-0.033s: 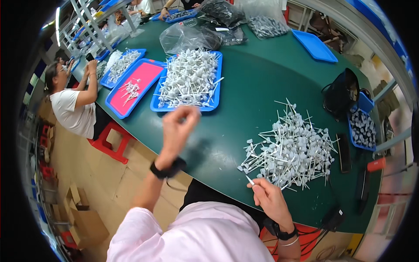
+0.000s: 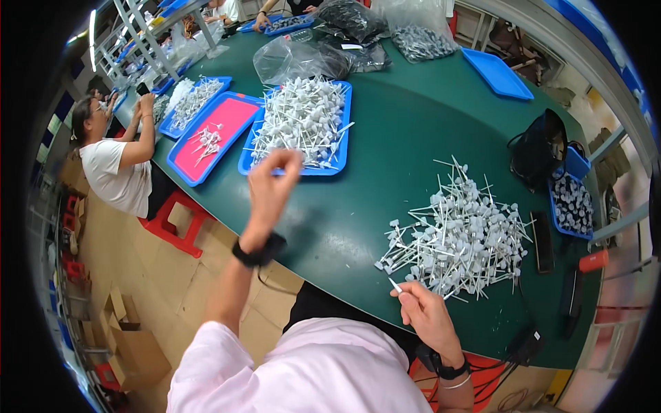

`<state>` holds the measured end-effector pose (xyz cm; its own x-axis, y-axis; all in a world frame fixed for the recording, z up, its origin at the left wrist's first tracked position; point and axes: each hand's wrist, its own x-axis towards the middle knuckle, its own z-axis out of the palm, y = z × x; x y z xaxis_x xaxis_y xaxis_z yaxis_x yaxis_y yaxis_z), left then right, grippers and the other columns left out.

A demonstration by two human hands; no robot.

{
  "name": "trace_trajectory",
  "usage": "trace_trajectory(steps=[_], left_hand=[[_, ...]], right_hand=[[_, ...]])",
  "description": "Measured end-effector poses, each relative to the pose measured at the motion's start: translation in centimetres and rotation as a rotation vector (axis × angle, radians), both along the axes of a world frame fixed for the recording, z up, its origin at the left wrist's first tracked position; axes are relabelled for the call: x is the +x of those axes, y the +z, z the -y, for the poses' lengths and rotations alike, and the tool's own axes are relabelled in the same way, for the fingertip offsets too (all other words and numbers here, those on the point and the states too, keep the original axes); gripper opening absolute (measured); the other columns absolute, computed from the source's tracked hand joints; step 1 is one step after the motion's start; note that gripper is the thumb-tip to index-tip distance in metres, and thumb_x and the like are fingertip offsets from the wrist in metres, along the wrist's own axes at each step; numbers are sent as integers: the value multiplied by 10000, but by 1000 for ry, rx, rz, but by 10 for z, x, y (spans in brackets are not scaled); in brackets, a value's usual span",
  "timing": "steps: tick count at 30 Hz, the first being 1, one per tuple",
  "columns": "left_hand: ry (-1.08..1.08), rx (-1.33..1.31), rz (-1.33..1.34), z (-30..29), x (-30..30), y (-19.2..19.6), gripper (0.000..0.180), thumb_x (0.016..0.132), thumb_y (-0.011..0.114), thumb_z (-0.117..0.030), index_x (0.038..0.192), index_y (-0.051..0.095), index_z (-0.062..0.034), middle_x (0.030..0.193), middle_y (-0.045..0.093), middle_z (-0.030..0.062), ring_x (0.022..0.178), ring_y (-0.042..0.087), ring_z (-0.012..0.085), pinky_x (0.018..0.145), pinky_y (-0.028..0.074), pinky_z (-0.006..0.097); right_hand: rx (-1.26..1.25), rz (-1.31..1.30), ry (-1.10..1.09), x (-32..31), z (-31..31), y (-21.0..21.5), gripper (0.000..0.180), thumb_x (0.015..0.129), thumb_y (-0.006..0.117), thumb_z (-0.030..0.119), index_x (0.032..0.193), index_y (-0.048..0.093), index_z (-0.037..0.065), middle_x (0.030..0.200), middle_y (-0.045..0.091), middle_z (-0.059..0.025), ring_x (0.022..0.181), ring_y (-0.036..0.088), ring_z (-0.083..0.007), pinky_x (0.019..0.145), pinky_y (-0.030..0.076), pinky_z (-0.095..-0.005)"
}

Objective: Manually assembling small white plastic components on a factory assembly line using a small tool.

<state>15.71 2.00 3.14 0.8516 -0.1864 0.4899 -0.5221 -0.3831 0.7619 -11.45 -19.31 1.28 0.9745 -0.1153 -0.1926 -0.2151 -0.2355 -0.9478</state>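
My left hand (image 2: 270, 189) hovers at the near edge of a blue tray (image 2: 341, 160) heaped with small white pieces (image 2: 303, 113) that have thin stems and pale grey heads. Its thumb and fingertips are pinched together; whatever they may hold cannot be made out. Between the thumb and fingers of my right hand (image 2: 430, 318) is a slim white pointed piece (image 2: 394, 284), its tip sticking out toward the far left. That hand rests near the table's front edge, just in front of a loose pile (image 2: 468, 237) of similar stemmed pieces.
Left of the heaped tray lies a blue tray with a pink base (image 2: 231, 117) and several pieces. Plastic bags (image 2: 303, 58) lie behind. A black bag (image 2: 538, 144), a phone-like dark slab (image 2: 542, 241) and a tray of dark-and-pale parts (image 2: 571, 203) stand right. A co-worker (image 2: 113, 155) sits left.
My left hand has moved slightly up and to the left, over the near rim of the heaped tray. My right hand stays in place with the white pointed piece.
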Motion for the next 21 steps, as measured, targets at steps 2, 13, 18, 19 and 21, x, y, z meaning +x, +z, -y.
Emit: trace_trajectory(steps=[2,13,18,19,21], left_hand=[[92,129,187,-18,61,-4,191,896,683,-204,977,730,-38,799,714,113,666,654,147,652,510,288],[-529,335,68,43,-35,-27,110,846,697,-50,956,706,-62,860,660,77,756,627,206,640,517,303],[-627,441,81,91,-45,-58,218,824,716,-159,1004,684,-42,852,674,121,790,639,324,709,506,412],[-636,475,51,95,-47,-61,200,825,715,-158,988,690,-44,846,674,126,786,642,324,701,506,418],[-649,517,29,98,-42,-59,174,829,713,-153,967,698,-47,838,678,134,766,649,323,683,510,417]], right_hand=[[15,-11,-2,1,-4,8,198,1005,494,124,1042,634,-11,612,503,18,546,473,-50,506,370,-227],[3,-35,-79,-13,10,12,205,1013,511,162,1064,624,-2,597,501,-4,525,483,-71,494,394,-255],[-23,-18,-58,-12,6,13,210,1009,509,159,1073,624,-4,598,514,-10,533,486,-67,494,384,-248],[-13,-24,-57,-14,5,12,212,1009,509,162,1073,625,-4,599,517,-10,533,487,-67,494,383,-247],[5,-26,-49,-13,5,10,216,1008,512,168,1073,627,-3,597,519,-8,531,487,-67,494,380,-244]])
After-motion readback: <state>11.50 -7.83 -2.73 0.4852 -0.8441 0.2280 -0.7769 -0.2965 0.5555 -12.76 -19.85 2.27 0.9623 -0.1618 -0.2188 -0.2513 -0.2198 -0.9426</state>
